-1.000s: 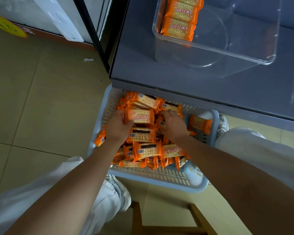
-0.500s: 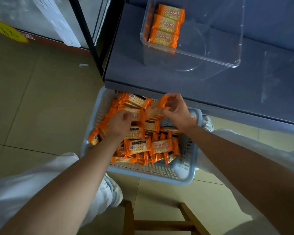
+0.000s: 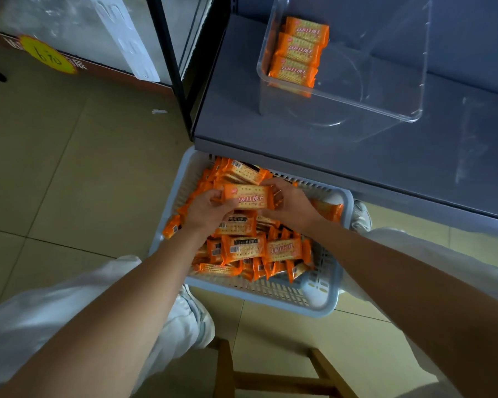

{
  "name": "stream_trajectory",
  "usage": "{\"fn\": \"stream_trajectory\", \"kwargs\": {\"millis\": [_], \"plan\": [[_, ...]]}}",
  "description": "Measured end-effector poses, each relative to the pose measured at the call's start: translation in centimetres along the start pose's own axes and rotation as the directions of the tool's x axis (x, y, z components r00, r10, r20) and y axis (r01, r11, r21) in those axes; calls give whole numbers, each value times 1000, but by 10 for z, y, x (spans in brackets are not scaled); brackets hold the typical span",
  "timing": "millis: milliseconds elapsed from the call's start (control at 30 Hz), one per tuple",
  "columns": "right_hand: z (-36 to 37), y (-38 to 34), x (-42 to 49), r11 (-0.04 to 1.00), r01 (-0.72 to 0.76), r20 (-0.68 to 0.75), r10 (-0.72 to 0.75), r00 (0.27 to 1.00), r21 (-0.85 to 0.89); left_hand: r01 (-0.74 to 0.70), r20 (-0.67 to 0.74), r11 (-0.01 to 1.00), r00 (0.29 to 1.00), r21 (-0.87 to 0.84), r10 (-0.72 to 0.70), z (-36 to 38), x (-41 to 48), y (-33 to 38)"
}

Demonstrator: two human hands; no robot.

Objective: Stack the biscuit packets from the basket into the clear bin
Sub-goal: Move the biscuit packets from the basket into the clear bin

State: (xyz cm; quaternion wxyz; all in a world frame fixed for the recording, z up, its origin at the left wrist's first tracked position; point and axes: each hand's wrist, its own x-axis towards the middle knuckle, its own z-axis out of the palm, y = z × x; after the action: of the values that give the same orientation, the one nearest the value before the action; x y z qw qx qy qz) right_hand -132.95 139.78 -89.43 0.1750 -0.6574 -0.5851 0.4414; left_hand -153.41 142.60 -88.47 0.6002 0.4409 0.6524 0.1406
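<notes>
Here we see one packet held level over the far half of the basket; the left hand pinches its left end and the right hand grips its right end. Three packets lie along the left wall of the bin, which stands on the shelf.

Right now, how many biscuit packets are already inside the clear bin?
3, in one row along the left wall of the clear bin: the far packet, the middle packet, the near packet. Others may lie hidden beneath them.
</notes>
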Motion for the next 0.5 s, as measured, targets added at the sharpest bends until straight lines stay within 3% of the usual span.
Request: {"fn": "stream_trajectory", "kwargs": {"millis": [100, 167, 333, 500], "plan": [[13, 8, 14, 997, -56, -27, 54, 998, -54, -30, -155, 973, 986, 229, 67, -5, 15, -9], [20, 13, 22, 994, -79, -65, 74, 995, -77, -33, -219, 960, 971, 279, 98, -7, 23, -12], [40, 19, 35, 989, -42, -24, 39, 999, -145, -25, -98, 956, 994, 293, 56, -1, 39, -23], [45, 18, 37, 991, -34, -52, 28, 998, -128, 41, -136, 987, 991, 153, -21, 4, 45, -23]]}}
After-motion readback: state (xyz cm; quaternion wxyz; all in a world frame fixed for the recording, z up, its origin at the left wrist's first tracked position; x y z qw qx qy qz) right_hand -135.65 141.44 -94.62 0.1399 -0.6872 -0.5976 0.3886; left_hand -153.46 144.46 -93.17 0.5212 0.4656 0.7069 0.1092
